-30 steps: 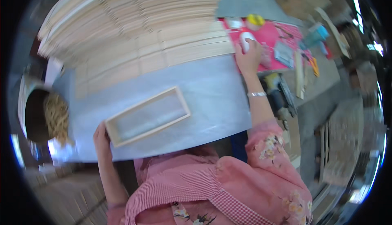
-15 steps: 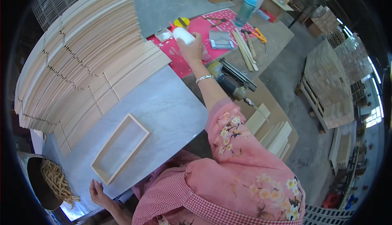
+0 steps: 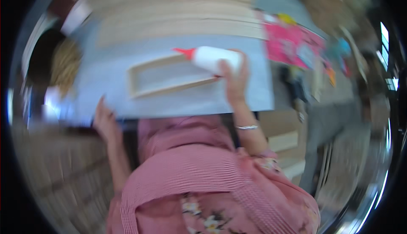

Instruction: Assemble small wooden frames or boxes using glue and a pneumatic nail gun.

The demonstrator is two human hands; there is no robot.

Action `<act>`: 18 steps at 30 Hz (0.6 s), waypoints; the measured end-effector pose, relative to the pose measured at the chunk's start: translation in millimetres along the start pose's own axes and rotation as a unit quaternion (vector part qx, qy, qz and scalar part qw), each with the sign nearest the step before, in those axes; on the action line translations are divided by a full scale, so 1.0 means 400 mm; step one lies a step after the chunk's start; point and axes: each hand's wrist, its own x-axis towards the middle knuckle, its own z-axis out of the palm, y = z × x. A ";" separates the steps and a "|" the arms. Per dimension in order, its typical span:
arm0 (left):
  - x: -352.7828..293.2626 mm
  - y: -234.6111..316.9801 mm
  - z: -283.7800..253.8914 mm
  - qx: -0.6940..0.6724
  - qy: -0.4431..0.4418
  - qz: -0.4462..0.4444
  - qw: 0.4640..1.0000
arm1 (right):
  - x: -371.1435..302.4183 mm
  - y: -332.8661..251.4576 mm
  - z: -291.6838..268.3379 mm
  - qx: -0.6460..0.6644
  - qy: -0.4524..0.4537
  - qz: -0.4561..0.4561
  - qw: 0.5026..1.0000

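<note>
A white squeeze bottle with a red pointed nozzle, of the kind used for glue, lies sideways in my right hand. Its tip points left, above the far side of a shallow rectangular wooden frame. The bottle and hand cover the frame's far right corner. That frame rests on the pale grey tabletop. At the table's near left edge, my left hand is blurred, with a finger stretched out and nothing visible in it.
Rows of stacked wooden strips line the table's far side. To the left sits a container with tan bands or strips. A pink sheet with blurred items lies at the right, near a dark tool.
My right hand has carried the white bottle from the pink sheet to above the wooden frame. The view has swung left, and my left hand's fingers have straightened somewhat.
</note>
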 end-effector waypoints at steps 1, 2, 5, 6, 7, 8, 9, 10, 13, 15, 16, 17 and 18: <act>-0.005 0.003 -0.013 -0.003 0.025 -0.001 1.000 | -0.026 0.005 0.021 -0.003 -0.027 0.011 1.000; -0.009 0.012 0.006 0.042 0.081 0.022 0.996 | -0.041 0.020 0.036 -0.006 -0.062 0.010 0.998; -0.043 0.041 -0.009 0.049 0.110 -0.013 0.993 | -0.077 0.033 0.103 -0.043 -0.130 0.007 0.991; -0.075 0.039 -0.002 0.032 0.110 -0.010 0.993 | -0.072 0.027 0.104 -0.061 -0.158 -0.001 0.985; -0.083 0.036 -0.013 0.033 0.126 -0.011 0.991 | -0.078 0.030 0.123 -0.057 -0.173 0.003 0.983; -0.089 0.029 -0.023 0.032 0.126 0.000 0.992 | -0.084 0.032 0.139 -0.067 -0.190 0.004 0.979; -0.094 0.020 -0.024 0.029 0.122 0.011 0.992 | -0.085 0.029 0.148 -0.080 -0.204 0.002 0.976; -0.099 0.011 -0.026 0.027 0.117 0.020 0.993 | -0.086 0.028 0.155 -0.094 -0.217 0.000 0.972; -0.098 0.000 -0.029 0.028 0.111 0.027 0.993 | -0.086 0.033 0.172 -0.111 -0.238 -0.005 0.965; -0.096 -0.004 -0.030 0.032 0.104 0.022 0.994 | -0.088 0.037 0.182 -0.118 -0.252 -0.014 0.960; -0.096 -0.005 -0.030 0.034 0.100 0.020 0.994 | -0.089 0.038 0.185 -0.122 -0.259 -0.019 0.958; -0.093 -0.006 -0.029 0.035 0.102 0.019 0.994 | -0.087 0.040 0.189 -0.122 -0.260 -0.018 0.958; -0.090 -0.007 -0.028 0.032 0.101 0.020 0.994 | -0.085 0.042 0.193 -0.129 -0.266 -0.032 0.955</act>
